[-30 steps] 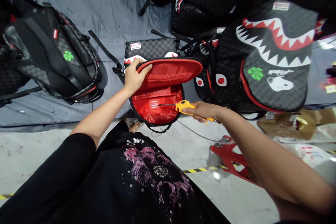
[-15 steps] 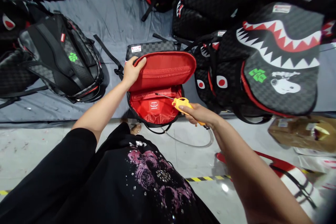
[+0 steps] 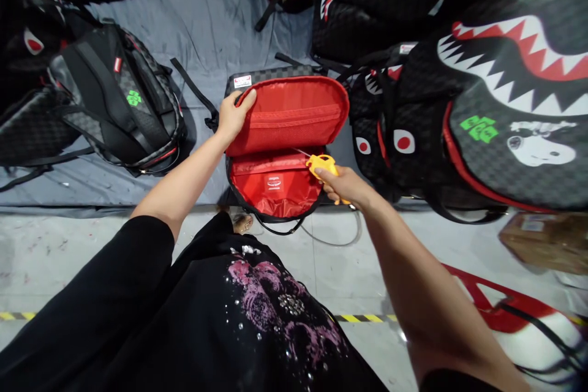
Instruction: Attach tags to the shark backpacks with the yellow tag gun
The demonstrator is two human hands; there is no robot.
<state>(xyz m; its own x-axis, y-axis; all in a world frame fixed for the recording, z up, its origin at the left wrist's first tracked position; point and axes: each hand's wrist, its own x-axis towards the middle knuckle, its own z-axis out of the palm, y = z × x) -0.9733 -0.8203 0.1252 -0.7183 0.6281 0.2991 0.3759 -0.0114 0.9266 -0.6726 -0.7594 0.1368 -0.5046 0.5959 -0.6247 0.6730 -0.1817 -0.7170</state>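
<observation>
A dark checkered backpack point(image 3: 285, 219) lies unzipped in front of me, its red lining showing. My left hand point(image 3: 233, 115) grips the left edge of its raised front flap point(image 3: 296, 98), thumb on the red inner side. In my right hand point(image 3: 343, 187) is a yellow air blow gun point(image 3: 323, 165), held at the right side of the opening. Its thin metal nozzle points left into the bag, the tip hidden in the fold below the flap. A clear hose point(image 3: 331, 244) curves below it over the floor.
A grey cloth point(image 3: 184, 24) lies under the bags. To the left is a backpack with straps up point(image 3: 122, 98); to the right, one with shark teeth point(image 3: 519, 104). A cardboard box point(image 3: 544, 239) and a red-and-white object point(image 3: 505, 306) are at lower right.
The blow gun has moved so that its nozzle reaches further in behind the flap's fold, its tip now out of sight. My left hand still holds the flap. The view has shifted slightly.
</observation>
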